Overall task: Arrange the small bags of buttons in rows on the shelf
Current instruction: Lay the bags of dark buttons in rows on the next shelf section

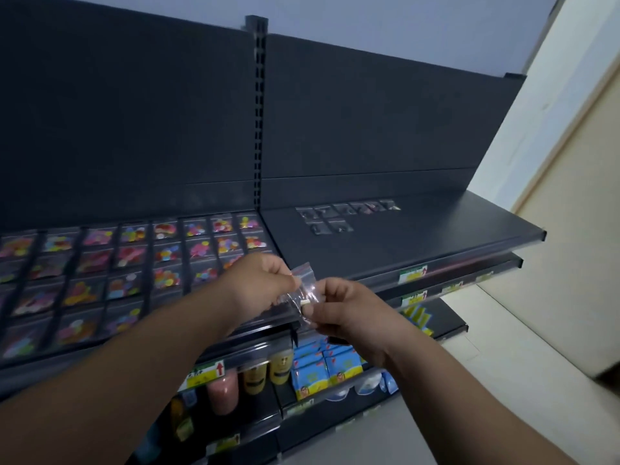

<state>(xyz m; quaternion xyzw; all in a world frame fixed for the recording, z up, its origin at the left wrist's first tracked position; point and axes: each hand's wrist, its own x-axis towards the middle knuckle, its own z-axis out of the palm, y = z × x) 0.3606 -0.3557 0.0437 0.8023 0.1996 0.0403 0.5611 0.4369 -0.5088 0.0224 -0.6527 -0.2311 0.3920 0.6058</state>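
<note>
Both hands hold one small clear bag of buttons (307, 290) in front of the top shelf's front edge. My left hand (260, 283) pinches its upper left part and my right hand (342, 308) pinches its lower right part. On the left half of the dark shelf (436, 236) lie several rows of bags with colourful buttons (134, 260). At the back of the right half lie two short rows of bags with dark buttons (342, 213).
The shelf's dark back panel (369, 112) rises behind the bags, split by a slotted upright (257, 112). Lower shelves hold bottles (255, 377) and blue packets (322, 367). A pale wall (570, 196) stands at the right.
</note>
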